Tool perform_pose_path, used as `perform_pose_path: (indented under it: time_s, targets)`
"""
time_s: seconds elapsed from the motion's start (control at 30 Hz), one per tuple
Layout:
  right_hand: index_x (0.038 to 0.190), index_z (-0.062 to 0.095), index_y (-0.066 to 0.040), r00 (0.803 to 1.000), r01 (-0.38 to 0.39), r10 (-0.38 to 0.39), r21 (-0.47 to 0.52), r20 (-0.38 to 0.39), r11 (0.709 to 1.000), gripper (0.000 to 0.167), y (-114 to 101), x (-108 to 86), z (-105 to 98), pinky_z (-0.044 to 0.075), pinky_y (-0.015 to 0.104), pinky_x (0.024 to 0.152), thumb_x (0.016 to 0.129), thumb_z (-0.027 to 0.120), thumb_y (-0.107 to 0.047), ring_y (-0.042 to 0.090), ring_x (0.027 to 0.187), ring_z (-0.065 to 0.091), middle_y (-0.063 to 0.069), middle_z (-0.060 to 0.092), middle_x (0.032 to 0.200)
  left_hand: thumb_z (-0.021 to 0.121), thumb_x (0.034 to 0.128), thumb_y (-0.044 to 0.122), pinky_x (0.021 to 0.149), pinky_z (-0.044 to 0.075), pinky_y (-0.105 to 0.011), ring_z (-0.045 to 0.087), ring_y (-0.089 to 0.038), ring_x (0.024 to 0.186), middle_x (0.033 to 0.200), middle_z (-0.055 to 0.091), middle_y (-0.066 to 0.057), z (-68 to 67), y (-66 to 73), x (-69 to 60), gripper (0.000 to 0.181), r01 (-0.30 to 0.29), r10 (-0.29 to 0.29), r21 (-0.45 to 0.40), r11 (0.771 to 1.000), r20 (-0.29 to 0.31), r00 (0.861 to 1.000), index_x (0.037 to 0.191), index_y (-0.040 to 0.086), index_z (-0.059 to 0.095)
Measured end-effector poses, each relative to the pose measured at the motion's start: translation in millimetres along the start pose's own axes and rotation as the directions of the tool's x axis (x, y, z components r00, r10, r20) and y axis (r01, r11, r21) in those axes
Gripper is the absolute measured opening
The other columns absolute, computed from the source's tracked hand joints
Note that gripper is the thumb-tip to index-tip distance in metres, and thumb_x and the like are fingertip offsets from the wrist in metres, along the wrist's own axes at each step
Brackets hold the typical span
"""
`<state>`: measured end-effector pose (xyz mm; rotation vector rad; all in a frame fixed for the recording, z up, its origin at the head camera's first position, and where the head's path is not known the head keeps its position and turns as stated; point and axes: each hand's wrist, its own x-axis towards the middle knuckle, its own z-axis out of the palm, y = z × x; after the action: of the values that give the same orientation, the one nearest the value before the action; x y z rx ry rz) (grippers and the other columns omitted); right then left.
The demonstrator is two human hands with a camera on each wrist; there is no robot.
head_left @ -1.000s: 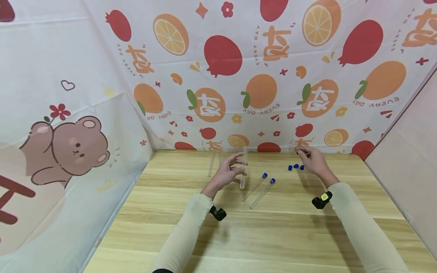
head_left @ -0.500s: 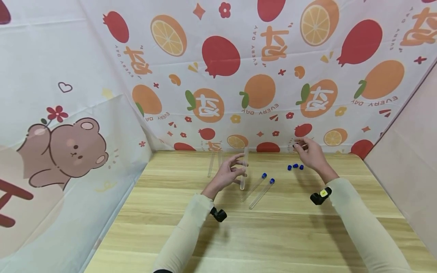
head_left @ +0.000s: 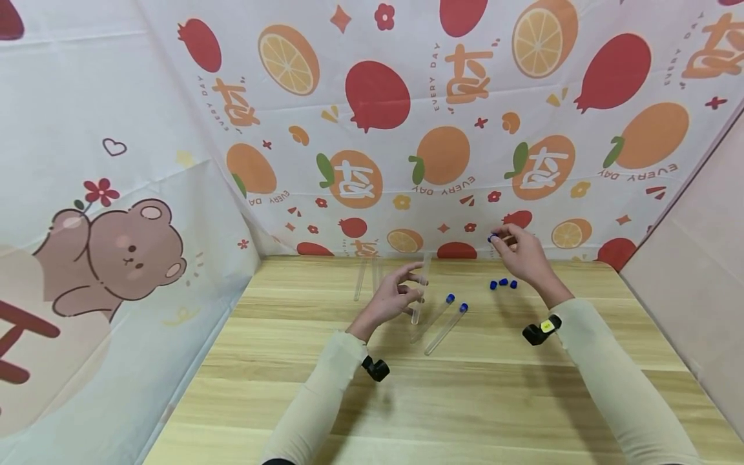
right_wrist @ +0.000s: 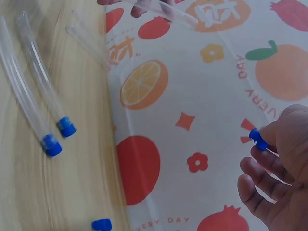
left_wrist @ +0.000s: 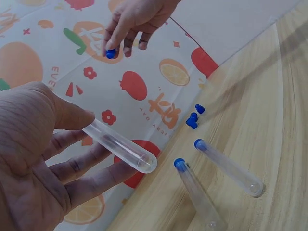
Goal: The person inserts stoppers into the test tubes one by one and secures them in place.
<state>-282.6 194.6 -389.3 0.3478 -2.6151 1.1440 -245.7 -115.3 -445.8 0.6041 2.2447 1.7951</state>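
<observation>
My left hand point(head_left: 392, 298) holds a clear tube point(left_wrist: 122, 148) between thumb and fingers, nearly upright above the table in the head view. That tube has no cap on its lower, rounded end; its upper end is hard to make out. Between thumb and index finger my right hand point(head_left: 525, 259) pinches a small blue cap point(right_wrist: 258, 139), raised in front of the patterned cloth. To the right of the left hand lie two tubes with blue caps point(head_left: 446, 332) on the wood. Several loose blue caps point(head_left: 503, 282) lie below the right hand.
Behind the left hand, clear tubes point(head_left: 360, 279) without visible caps lie near the back of the wooden table point(head_left: 465, 407). A fruit-patterned cloth point(head_left: 438, 219) rises along the table's back edge, and a bear-patterned cloth point(head_left: 215, 336) hangs on the left.
My right hand has risen and moved left with the blue cap, away from the loose caps. My left hand has shifted slightly right with its tube.
</observation>
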Motion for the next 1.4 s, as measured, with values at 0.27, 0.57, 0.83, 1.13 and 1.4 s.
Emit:
perform_pose_path:
  time_s: [0.27, 0.57, 0.83, 1.13, 1.4]
  targets:
    - [0.127, 0.063, -0.001, 0.999, 0.048, -0.048, 0.013, -0.003, 0.999, 0.035, -10.4, 0.2, -1.9, 0.049, 0.018, 0.070, 0.107, 0.052, -0.028, 0.031, 0.101, 0.062, 0.019, 0.066, 0.116, 0.060, 0.1022, 0.009, 0.065, 0.064, -0.040, 0.069, -0.039, 0.097, 0.134, 0.060, -0.021, 2.2, 5.4, -4.1, 0.057, -0.029, 0.028, 0.023, 0.999, 0.031, 0.999, 0.155, 0.024, 0.042]
    - [0.127, 0.064, -0.003, 0.996, 0.082, -0.082, 0.023, 0.023, 0.996, 0.035, -25.3, -0.7, 0.2, 0.055, 0.037, 0.081, 0.107, 0.052, -0.029, 0.032, 0.101, 0.065, 0.019, 0.067, 0.117, 0.060, 0.1018, 0.008, 0.064, 0.064, -0.041, 0.067, -0.044, 0.097, 0.133, 0.060, -0.021, 5.3, 9.5, -6.4, 0.057, -0.046, 0.044, 0.036, 0.998, 0.054, 0.998, 0.153, 0.024, 0.043]
    - [0.126, 0.067, -0.003, 0.991, 0.136, -0.136, 0.038, 0.010, 0.990, 0.034, -33.5, -0.2, 3.4, 0.054, 0.029, 0.078, 0.106, 0.054, -0.028, 0.029, 0.097, 0.065, 0.017, 0.069, 0.114, 0.062, 0.1014, 0.010, 0.063, 0.064, -0.042, 0.068, -0.039, 0.093, 0.131, 0.062, -0.020, 8.7, 13.5, -7.2, 0.056, -0.074, 0.072, 0.039, 0.996, 0.061, 0.996, 0.153, 0.022, 0.044]
    - [0.127, 0.069, -0.008, 0.989, 0.138, -0.140, 0.052, 0.045, 0.989, 0.034, -39.6, -0.9, 6.7, 0.054, 0.027, 0.073, 0.106, 0.055, -0.030, 0.030, 0.098, 0.066, 0.016, 0.072, 0.116, 0.061, 0.1017, 0.009, 0.063, 0.063, -0.045, 0.066, -0.047, 0.098, 0.133, 0.060, -0.022, 11.4, 18.1, -8.5, 0.058, -0.081, 0.077, 0.049, 0.996, 0.070, 0.995, 0.155, 0.019, 0.041]
    - [0.126, 0.072, -0.010, 0.986, 0.158, -0.162, 0.072, 0.044, 0.985, 0.031, -48.1, -3.6, 9.2, 0.053, 0.025, 0.060, 0.105, 0.058, -0.028, 0.030, 0.089, 0.067, 0.016, 0.073, 0.115, 0.061, 0.1019, 0.012, 0.064, 0.064, -0.043, 0.067, -0.046, 0.098, 0.132, 0.061, -0.019, 12.9, 20.0, -8.2, 0.056, -0.094, 0.091, 0.043, 0.995, 0.084, 0.992, 0.154, 0.023, 0.043]
